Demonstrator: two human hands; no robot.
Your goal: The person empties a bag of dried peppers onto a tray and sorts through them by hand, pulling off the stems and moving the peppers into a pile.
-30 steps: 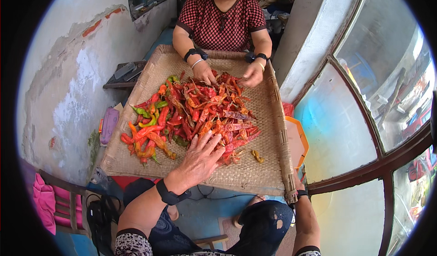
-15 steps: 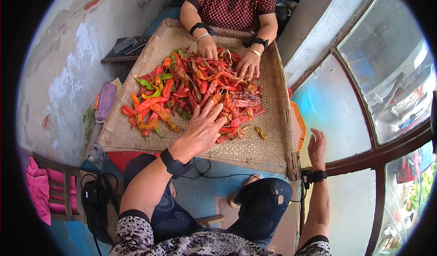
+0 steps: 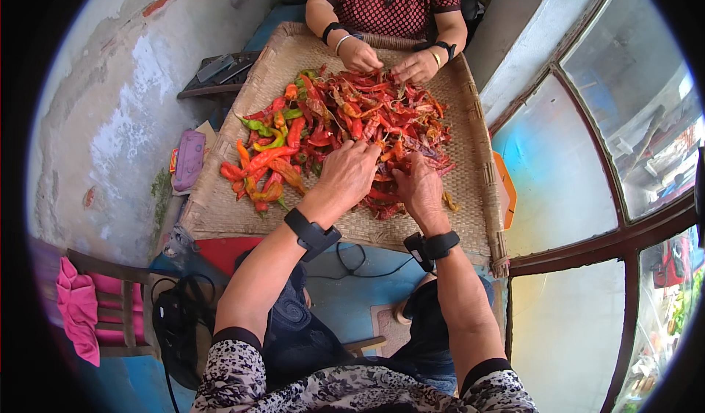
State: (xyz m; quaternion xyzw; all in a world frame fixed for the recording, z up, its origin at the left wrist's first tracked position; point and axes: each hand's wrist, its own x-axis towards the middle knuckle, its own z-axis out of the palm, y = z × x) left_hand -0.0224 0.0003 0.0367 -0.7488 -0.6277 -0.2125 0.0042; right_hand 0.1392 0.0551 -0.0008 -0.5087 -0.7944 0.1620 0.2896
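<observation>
"So, how far along are things looking?"

"The woven tray [image 3: 470, 226] is carrying nearly everything in one heap of peppers [image 3: 352, 116] at its middle. Plump ones are lying mostly leftward, dry ones filling the rest; I'd judge much is remaining, though what's done I can't tell."

"And the hands?"

"A co-worker's hands [image 3: 416, 66] are showing at the heap's far edge. Nearer, the left hand [image 3: 345, 172] is resting on it, fingers bent; the right hand [image 3: 422, 191] is touching it just beside, fingers narrowly curled. Whether either grip is holding a pepper, I can't tell."

"Textures?"

"The tray is showing coarse plaiting and a bound rim. Plump peppers [image 3: 268, 157] are shining smooth, curving red, orange and green; dry ones are looking papery, wrinkled. One small yellowish twist [image 3: 451, 201] is lying apart, rightward."
</observation>
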